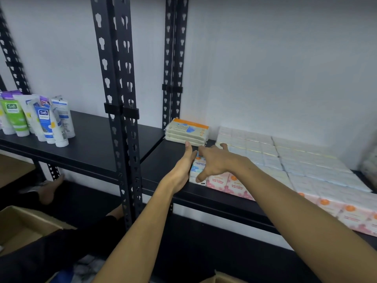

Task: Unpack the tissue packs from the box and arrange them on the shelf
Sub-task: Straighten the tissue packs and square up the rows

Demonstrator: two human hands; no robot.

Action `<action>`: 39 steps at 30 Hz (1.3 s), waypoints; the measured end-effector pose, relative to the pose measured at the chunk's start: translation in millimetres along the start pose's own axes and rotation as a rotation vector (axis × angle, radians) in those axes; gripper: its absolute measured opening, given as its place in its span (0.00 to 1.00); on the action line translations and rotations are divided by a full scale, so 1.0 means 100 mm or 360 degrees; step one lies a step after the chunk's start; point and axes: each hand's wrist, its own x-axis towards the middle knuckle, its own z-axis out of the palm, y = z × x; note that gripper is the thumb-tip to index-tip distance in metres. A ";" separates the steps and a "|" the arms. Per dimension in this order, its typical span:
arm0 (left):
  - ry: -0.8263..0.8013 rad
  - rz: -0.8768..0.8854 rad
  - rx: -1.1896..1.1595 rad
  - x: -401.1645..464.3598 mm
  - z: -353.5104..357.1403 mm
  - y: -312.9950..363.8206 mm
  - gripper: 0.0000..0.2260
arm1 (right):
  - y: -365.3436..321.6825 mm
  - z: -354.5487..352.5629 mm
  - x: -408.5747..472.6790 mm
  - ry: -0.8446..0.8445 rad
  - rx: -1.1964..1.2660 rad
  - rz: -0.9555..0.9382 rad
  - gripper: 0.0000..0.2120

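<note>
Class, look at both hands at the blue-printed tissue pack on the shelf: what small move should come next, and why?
Probably nudge the blue tissue pack rightward until it sits flush with the pink packs, then let go. The left hand lies flat against its left side and the right hand rests over it, so it is placed but not yet released. Bare shelf remains to its left for further packs.

"Safi" stands in white on the green tube (15, 117) and again on the blue-labelled tube (45, 124) beside it. The pink tissue packs (218, 183) at the shelf's front edge read "ROSE SCENTED MINI TISSUE" (smaller print there is blurred). The blue tissue pack (197, 165) shows "FRAGRANCE", partly covered.
</note>
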 end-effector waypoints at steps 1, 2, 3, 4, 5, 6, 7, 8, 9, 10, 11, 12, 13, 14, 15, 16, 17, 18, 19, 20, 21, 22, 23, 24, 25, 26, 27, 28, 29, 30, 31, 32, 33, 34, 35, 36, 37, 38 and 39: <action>0.0008 0.0002 0.0015 0.00 0.00 -0.01 0.38 | 0.00 0.01 0.00 0.0003 0.0002 0.0005 0.38; 0.0012 -0.0005 0.0033 0.01 0.00 -0.02 0.38 | 0.00 0.01 -0.01 0.0006 0.0000 0.0010 0.38; 0.0017 0.0003 0.0041 0.00 0.00 -0.02 0.38 | -0.01 0.01 -0.01 0.0012 -0.0005 0.0012 0.38; 0.0024 -0.0001 0.0047 0.00 0.01 -0.02 0.38 | -0.01 0.02 -0.02 0.0020 -0.0010 0.0014 0.38; 0.0029 -0.0002 0.0049 -0.02 0.02 -0.02 0.38 | -0.01 0.02 -0.02 0.0026 -0.0015 0.0018 0.38; 0.0028 -0.0017 0.0043 -0.03 0.03 0.00 0.38 | -0.02 0.02 -0.04 0.0034 -0.0022 0.0022 0.38; 0.0023 -0.0038 0.0016 -0.04 0.03 0.01 0.38 | -0.03 0.02 -0.05 0.0044 -0.0037 0.0026 0.39; 0.0004 -0.0057 -0.0013 -0.06 0.03 0.03 0.39 | -0.04 0.01 -0.08 0.0057 -0.0064 0.0024 0.39; -0.0017 -0.0057 -0.0047 -0.08 0.03 0.06 0.38 | -0.05 0.00 -0.10 0.0072 -0.0091 0.0017 0.40; -0.0036 -0.0067 -0.0056 -0.10 0.03 0.08 0.36 | -0.05 -0.01 -0.14 0.0101 -0.0104 0.0006 0.41; -0.0051 -0.0067 -0.0063 -0.14 0.05 0.13 0.33 | -0.05 -0.02 -0.18 0.0148 -0.0080 0.0000 0.43; -0.0049 -0.0069 -0.0033 -0.17 0.06 0.15 0.31 | -0.04 -0.03 -0.25 0.0209 -0.0013 0.0005 0.44; -0.0025 -0.0039 0.0037 -0.22 0.09 0.18 0.31 | -0.01 -0.05 -0.35 0.0277 0.0082 0.0019 0.44; 0.0002 -0.0003 0.0150 -0.23 0.10 0.17 0.30 | 0.04 -0.07 -0.45 0.0348 0.0181 0.0042 0.43; 0.0043 0.0047 0.0242 -0.25 0.12 0.19 0.29 | 0.11 -0.09 -0.58 0.0411 0.0264 0.0075 0.42; 0.0078 0.0083 0.0313 -0.25 0.13 0.19 0.29 | 0.20 -0.09 -0.71 0.0461 0.0322 0.0117 0.41; 0.0119 0.0111 0.0358 -0.25 0.13 0.20 0.31 | 0.31 -0.09 -0.85 0.0500 0.0350 0.0168 0.39; 0.0138 0.0103 0.0391 -0.23 0.12 0.20 0.32 | 0.43 -0.08 -0.98 0.0530 0.0352 0.0229 0.39; 0.0147 0.0105 0.0396 -0.22 0.12 0.21 0.32 | 0.58 -0.06 -1.10 0.0555 0.0339 0.0301 0.38; 0.0141 0.0087 0.0392 -0.18 0.12 0.19 0.33 | 0.73 -0.03 -1.21 0.0576 0.0313 0.0386 0.38; 0.0128 0.0068 0.0376 -0.14 0.13 0.19 0.33 | 0.89 0.00 -1.30 0.0587 0.0277 0.0482 0.39; 0.0114 0.0050 0.0344 -0.10 0.13 0.18 0.34 | 1.04 0.04 -1.37 0.0577 0.0238 0.0584 0.40; 0.0123 0.0049 0.0327 -0.07 0.15 0.16 0.36 | 1.17 0.09 -1.43 0.0532 0.0204 0.0678 0.41; 0.0131 0.0010 0.0304 -0.03 0.16 0.13 0.37 | 1.26 0.15 -1.48 0.0466 0.0186 0.0748 0.42; 0.0146 -0.0011 0.0306 -0.01 0.17 0.12 0.38 | 1.32 0.22 -1.50 0.0408 0.0181 0.0784 0.43; 0.0157 -0.0012 0.0298 0.01 0.17 0.10 0.36 | 1.35 0.30 -1.52 0.0383 0.0174 0.0792 0.42; 0.0161 0.0008 0.0285 0.00 0.19 0.10 0.32 | 1.36 0.36 -1.52 0.0397 0.0164 0.0785 0.41; 0.0142 0.0018 0.0281 -0.01 0.18 0.10 0.29 | 1.36 0.40 -1.52 0.0432 0.0145 0.0776 0.40; 0.0129 0.0044 0.0298 -0.04 0.19 0.12 0.28 | 1.36 0.41 -1.52 0.0464 0.0116 0.0770 0.38; 0.0138 0.0062 0.0318 -0.05 0.18 0.13 0.29 | 1.35 0.41 -1.52 0.0479 0.0094 0.0771 0.37; 0.0149 0.0080 0.0376 -0.06 0.17 0.15 0.31 | 1.35 0.41 -1.52 0.0479 0.0088 0.0779 0.37; 0.0155 0.0088 0.0454 -0.09 0.18 0.18 0.32 | 1.35 0.41 -1.51 0.0471 0.0098 0.0789 0.36; 0.0160 0.0092 0.0536 -0.12 0.21 0.22 0.34 | 1.36 0.41 -1.51 0.0460 0.0123 0.0796 0.36; 0.0184 0.0107 0.0656 -0.13 0.25 0.26 0.39 | 1.37 0.40 -1.51 0.0447 0.0158 0.0795 0.37; 0.0214 0.0146 0.0824 -0.14 0.30 0.30 0.43 | 1.38 0.38 -1.50 0.0436 0.0212 0.0788 0.37; 0.0243 0.0214 0.1013 -0.15 0.38 0.35 0.45 | 1.39 0.35 -1.51 0.0423 0.0285 0.0777 0.38; 0.0251 0.0319 0.1205 -0.16 0.49 0.40 0.44 | 1.40 0.30 -1.53 0.0411 0.0385 0.0765 0.38; 0.0235 0.0426 0.1400 -0.15 0.61 0.43 0.42 | 1.42 0.25 -1.55 0.0403 0.0490 0.0752 0.38; 0.0196 0.0506 0.1594 -0.14 0.75 0.45 0.39 | 1.45 0.20 -1.59 0.0404 0.0571 0.0740 0.37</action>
